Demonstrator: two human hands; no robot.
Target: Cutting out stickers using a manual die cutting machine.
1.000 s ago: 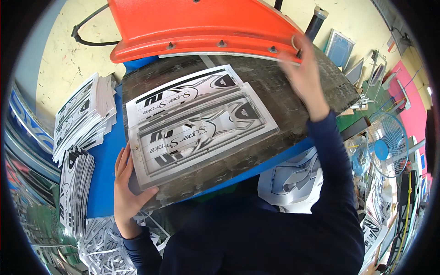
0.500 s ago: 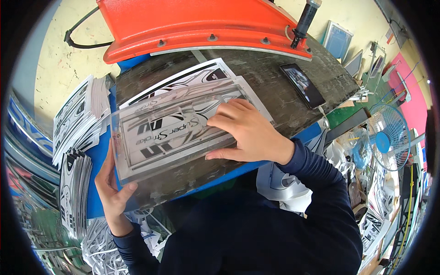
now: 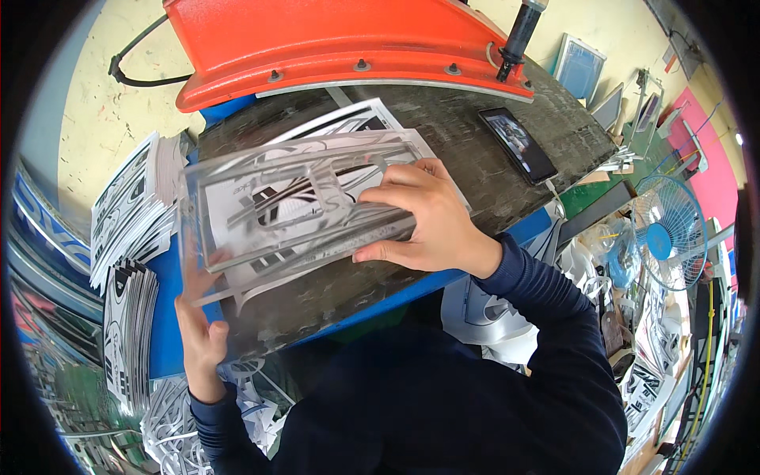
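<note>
A clear plastic cutting die (image 3: 317, 232), a flat see-through block with shaped lines in it, is raised at a tilt above the printed sheets (image 3: 435, 158) on the dark worktable (image 3: 317, 305). My right hand (image 3: 423, 210) grips its right part, thumb at the near edge and fingers bent over the top. At the near left corner is my left hand (image 3: 202, 336), thumb standing apart. Its stretched fingers reach behind the die and show blurred through the plastic; whether they touch it I cannot tell. Black-and-white graphics are on the sheets.
A red press beam (image 3: 340, 47) crosses the far side, with a black handle (image 3: 518, 39) at its right. A phone (image 3: 518, 146) lies on the table. Stacks of cut printed sheets (image 3: 131, 214) stand at left. A blue fan (image 3: 661, 237) is at right, among scraps.
The die has been tilted up, its left end higher and moved slightly left. My left fingers now reach behind its near left corner. My right hand keeps its grip.
</note>
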